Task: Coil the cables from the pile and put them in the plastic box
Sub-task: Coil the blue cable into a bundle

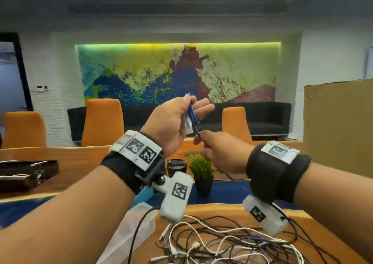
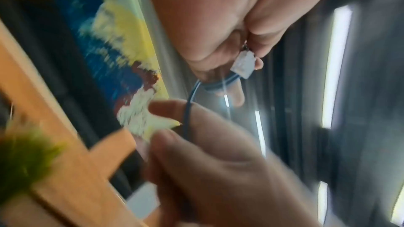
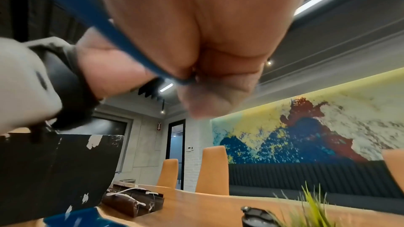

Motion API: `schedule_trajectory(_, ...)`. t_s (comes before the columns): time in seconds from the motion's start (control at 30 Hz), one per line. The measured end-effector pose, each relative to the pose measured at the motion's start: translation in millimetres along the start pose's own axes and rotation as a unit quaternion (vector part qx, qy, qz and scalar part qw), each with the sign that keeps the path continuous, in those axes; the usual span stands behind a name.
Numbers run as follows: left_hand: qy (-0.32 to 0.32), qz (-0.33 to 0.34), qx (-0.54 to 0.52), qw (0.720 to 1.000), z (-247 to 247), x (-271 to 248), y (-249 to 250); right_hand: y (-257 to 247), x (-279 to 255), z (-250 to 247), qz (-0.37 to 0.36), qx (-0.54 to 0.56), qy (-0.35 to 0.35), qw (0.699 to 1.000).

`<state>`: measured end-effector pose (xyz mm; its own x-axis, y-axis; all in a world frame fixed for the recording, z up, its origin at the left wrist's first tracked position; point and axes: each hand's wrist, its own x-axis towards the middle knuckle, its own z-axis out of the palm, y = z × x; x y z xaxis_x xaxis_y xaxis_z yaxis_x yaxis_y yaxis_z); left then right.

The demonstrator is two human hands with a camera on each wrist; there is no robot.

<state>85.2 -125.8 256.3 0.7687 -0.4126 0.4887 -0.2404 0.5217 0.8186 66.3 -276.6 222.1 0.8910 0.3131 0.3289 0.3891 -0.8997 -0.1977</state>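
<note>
Both hands are raised above the table. My left hand holds a few loops of a thin blue cable against its palm, thumb pressing on them; the cable's clear plug hangs below the thumb. My right hand pinches the same blue cable just below the left hand, and the rest trails under my right wrist down to the table. A tangled pile of white, black and blue cables lies at the near edge. The clear plastic box sits left of the pile, partly hidden by my left forearm.
A small potted plant and a dark cup stand mid-table under my hands. A dark tray with white cables lies at the left. A cardboard sheet rises at the right. Orange chairs line the far side.
</note>
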Motion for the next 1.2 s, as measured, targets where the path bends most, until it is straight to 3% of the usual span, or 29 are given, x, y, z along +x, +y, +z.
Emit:
schedule_trajectory(0.03,0.023,0.025,0.102,0.994,-1.9,2.9,-6.0,-1.1,-1.4,-4.7,0.0,-0.023,-0.017,1.0)
schedule_trajectory(0.07,0.033,0.058,0.244,0.968,-4.2,4.1,-11.7,-1.2,-2.2,-9.3,0.002,-0.046,-0.027,0.999)
schedule_trajectory(0.1,0.02,0.091,0.395,0.914,-6.4,4.9,-17.7,-2.4,-3.1,-14.1,0.003,-0.071,-0.035,0.997)
schedule_trajectory(0.17,-0.031,0.115,0.63,0.767,-12.6,7.6,-26.5,-4.1,-3.3,-20.1,0.0,-0.115,-0.034,0.993)
schedule_trajectory(0.2,-0.042,0.101,0.697,0.709,-15.0,7.7,-28.3,-4.2,-3.2,-22.2,-0.001,-0.134,-0.032,0.99)
schedule_trajectory(0.23,-0.05,0.084,0.737,0.668,-17.9,7.1,-28.8,-3.7,-3.9,-25.2,0.004,-0.156,-0.035,0.987)
schedule_trajectory(0.3,-0.077,0.059,0.778,0.621,-27.5,6.3,-26.2,2.7,-4.8,-33.5,0.019,-0.198,-0.018,0.98)
schedule_trajectory(0.33,-0.095,0.043,0.782,0.615,-34.4,5.8,-23.9,9.9,-5.0,-38.6,0.025,-0.207,0.01,0.978)
schedule_trajectory(0.37,-0.108,0.024,0.771,0.628,-41.1,4.9,-21.5,17.2,-4.7,-43.8,0.024,-0.203,0.044,0.978)
schedule_trajectory(0.4,-0.118,0.005,0.739,0.663,-46.4,2.5,-18.2,25.4,-3.5,-48.0,0.023,-0.189,0.075,0.979)
schedule_trajectory(0.5,-0.132,-0.062,0.561,0.815,-43.4,-8.0,-10.3,41.3,2.4,-54.0,0.029,-0.099,0.131,0.986)
schedule_trajectory(0.53,-0.14,-0.087,0.493,0.854,-37.7,-11.2,-9.2,43.8,6.1,-52.3,0.03,-0.08,0.142,0.986)
schedule_trajectory(0.67,-0.198,-0.145,0.244,0.938,-8.4,-23.2,-11.4,41.9,18.1,-31.8,0.022,-0.002,0.158,0.987)
schedule_trajectory(0.77,-0.122,-0.087,0.069,0.986,7.7,-21.7,-0.2,36.0,16.6,-6.2,0.025,0.042,0.116,0.992)
schedule_trajectory(0.83,-0.038,-0.024,0.053,0.998,8.4,-14.0,10.1,28.2,8.9,12.2,0.002,0.021,0.018,1.0)
schedule_trajectory(0.87,-0.004,0.009,0.11,0.994,4.7,-9.7,12.1,22.0,4.9,20.8,-0.02,0.015,-0.023,0.999)
schedule_trajectory(0.9,0.023,0.045,0.23,0.972,-1.4,-6.7,10.7,11.8,-1.4,25.2,-0.046,0.005,-0.052,0.998)
schedule_trajectory(0.93,0.028,0.081,0.392,0.916,-9.0,-5.4,6.1,1.6,-7.3,25.6,-0.067,-0.006,-0.067,0.995)
schedule_trajectory(1.0,-0.031,0.095,0.646,0.757,-25.6,-5.8,-9.9,-8.8,-13.3,14.7,-0.102,-0.013,-0.054,0.993)
schedule_trajectory(1.03,-0.056,0.078,0.704,0.703,-33.9,-6.9,-16.7,-10.2,-14.0,5.1,-0.108,-0.012,-0.037,0.993)
schedule_trajectory(1.07,-0.072,0.061,0.716,0.692,-40.2,-8.7,-19.8,-9.8,-13.2,-5.0,-0.108,-0.012,-0.011,0.994)
schedule_trajectory(1.1,-0.081,0.043,0.693,0.715,-43.6,-11.0,-20.8,-5.3,-11.7,-14.7,-0.098,-0.011,0.019,0.995)
schedule_trajectory(1.2,-0.062,-0.033,0.508,0.858,-40.8,-21.0,-20.1,15.6,-3.8,-31.6,-0.06,-0.001,0.105,0.993)
